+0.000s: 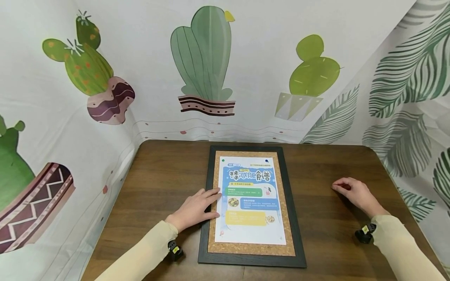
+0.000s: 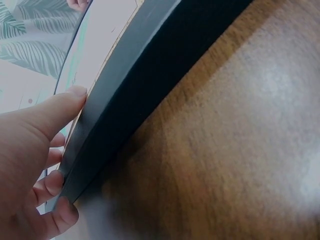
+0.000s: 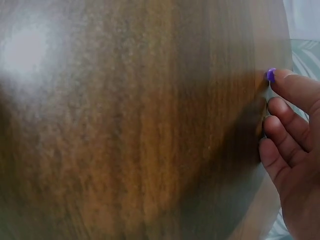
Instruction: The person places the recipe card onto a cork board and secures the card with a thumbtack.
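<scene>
A printed sheet with coloured panels lies on a black-framed corkboard. A green pushpin is at its upper left corner and a blue pushpin at its upper right. My left hand rests across the board's left frame, fingertips and thumb touching the sheet's left edge. In the left wrist view the thumb lies by the sheet's edge. To the right of the board, my right hand is low over the table. It pinches a small purple pushpin at the thumb tip.
The board lies on a brown wooden table with rounded far corners. Behind and beside the table hangs a white cloth printed with cacti and leaves.
</scene>
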{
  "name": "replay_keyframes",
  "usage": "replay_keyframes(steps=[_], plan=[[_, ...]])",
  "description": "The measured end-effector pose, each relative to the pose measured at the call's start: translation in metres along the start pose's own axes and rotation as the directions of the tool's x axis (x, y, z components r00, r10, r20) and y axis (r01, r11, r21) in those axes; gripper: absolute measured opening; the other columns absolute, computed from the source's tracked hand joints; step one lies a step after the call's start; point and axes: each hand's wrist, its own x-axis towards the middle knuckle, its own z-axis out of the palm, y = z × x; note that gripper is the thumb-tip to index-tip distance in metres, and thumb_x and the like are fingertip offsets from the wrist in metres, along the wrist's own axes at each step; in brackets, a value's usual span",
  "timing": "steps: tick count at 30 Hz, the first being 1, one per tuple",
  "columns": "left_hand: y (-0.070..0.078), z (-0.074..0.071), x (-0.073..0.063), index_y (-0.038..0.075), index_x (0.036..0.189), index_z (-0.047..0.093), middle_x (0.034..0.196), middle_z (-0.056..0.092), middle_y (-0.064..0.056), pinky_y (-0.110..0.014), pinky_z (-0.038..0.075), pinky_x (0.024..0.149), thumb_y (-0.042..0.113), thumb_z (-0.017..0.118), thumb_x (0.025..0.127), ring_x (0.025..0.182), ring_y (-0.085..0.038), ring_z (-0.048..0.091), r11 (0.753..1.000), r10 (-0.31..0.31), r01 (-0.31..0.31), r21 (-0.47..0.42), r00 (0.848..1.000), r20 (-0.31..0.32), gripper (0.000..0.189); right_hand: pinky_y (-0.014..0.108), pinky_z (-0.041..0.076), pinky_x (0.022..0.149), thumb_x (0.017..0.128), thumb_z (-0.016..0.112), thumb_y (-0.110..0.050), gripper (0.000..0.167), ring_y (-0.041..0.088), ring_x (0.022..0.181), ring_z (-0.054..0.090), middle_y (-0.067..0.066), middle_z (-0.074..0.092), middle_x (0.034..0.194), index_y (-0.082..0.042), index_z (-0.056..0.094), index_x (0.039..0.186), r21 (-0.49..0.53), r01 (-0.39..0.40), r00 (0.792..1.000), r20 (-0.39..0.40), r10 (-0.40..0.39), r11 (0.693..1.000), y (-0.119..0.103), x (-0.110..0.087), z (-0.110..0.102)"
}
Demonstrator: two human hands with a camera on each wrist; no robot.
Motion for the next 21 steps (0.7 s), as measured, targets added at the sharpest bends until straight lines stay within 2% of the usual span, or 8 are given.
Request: replay_keyframes(steps=[5,9,12,17,21], plan=[[0.000,0.001,0.000,0.014,0.153,0.056,0.161,0.047,-0.006,-0.025,0.037,0.059,0.049,0.073,0.096,0.099,-0.016,0.047,1.000,0.003,-0.003,0.003,1.000,-0.001,0.068,0.041,0.047,0.074,0.099,0.074,-0.020,0.011,0.018,0.085,0.058,0.010,0.072,0.099,-0.009,0.077,0.098,0.001,0.002,1.000,-0.006,-0.002,1.000,-0.002,-0.001,0.002],[0.000,0.001,0.000,0.014,0.153,0.055,0.161,0.047,-0.006,-0.025,0.037,0.058,0.049,0.073,0.096,0.099,-0.016,0.047,1.000,0.003,-0.003,0.003,1.000,0.000,0.069,0.033,0.045,0.071,0.097,0.076,-0.019,0.009,0.007,0.080,0.054,0.007,0.072,0.096,-0.010,0.077,0.096,0.003,0.019,0.999,-0.033,-0.019,1.000,-0.002,-0.001,0.004],[0.000,0.001,0.000,0.014,0.153,0.055,0.161,0.047,-0.006,-0.026,0.037,0.059,0.049,0.073,0.096,0.098,-0.016,0.047,1.000,0.003,-0.003,0.004,1.000,0.001,0.069,0.032,0.045,0.071,0.097,0.076,-0.018,0.008,0.003,0.080,0.054,0.007,0.073,0.096,-0.010,0.078,0.095,0.007,0.031,0.998,-0.054,-0.031,0.999,-0.003,-0.001,0.006],[-0.001,0.001,0.000,0.014,0.153,0.055,0.161,0.046,-0.006,-0.026,0.037,0.059,0.049,0.073,0.096,0.097,-0.016,0.046,1.000,0.004,-0.004,0.000,1.000,0.001,0.069,0.037,0.048,0.076,0.099,0.074,-0.018,0.010,0.009,0.087,0.061,0.010,0.075,0.098,-0.009,0.078,0.096,0.019,0.039,0.996,-0.079,-0.037,0.999,-0.005,-0.002,0.010],[-0.001,0.001,0.001,0.014,0.153,0.055,0.161,0.046,-0.006,-0.026,0.037,0.059,0.049,0.073,0.096,0.097,-0.016,0.046,1.000,0.004,-0.004,0.003,1.000,-0.002,0.070,0.032,0.049,0.077,0.101,0.070,-0.018,0.014,0.011,0.090,0.064,0.012,0.076,0.101,-0.007,0.078,0.100,0.040,0.040,0.997,-0.066,-0.037,0.998,-0.010,-0.003,0.013]])
